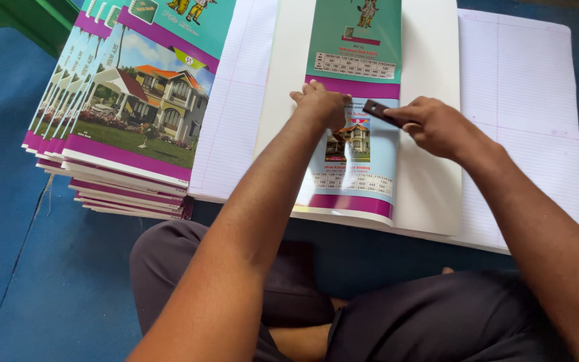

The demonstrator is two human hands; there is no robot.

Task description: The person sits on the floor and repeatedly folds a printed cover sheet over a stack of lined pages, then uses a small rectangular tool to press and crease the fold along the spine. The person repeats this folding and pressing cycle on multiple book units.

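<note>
My left hand (pixel 319 104) presses flat on a glossy notebook cover sheet (pixel 353 174) with teal, purple and light blue bands and a house picture. My right hand (pixel 437 127) grips a small dark flat tool (pixel 376 109), its tip resting on the cover beside my left fingers. The cover lies on a white sheet (pixel 430 181) on top of large ruled paper (pixel 531 121) spread on the blue floor.
A fanned stack of finished notebooks (pixel 129 114) with house-picture covers lies at the left. A green object (pixel 15 17) sits at the top left corner. Blue floor mat (pixel 28 268) surrounds everything; my crossed legs in dark trousers (pixel 370 315) are below.
</note>
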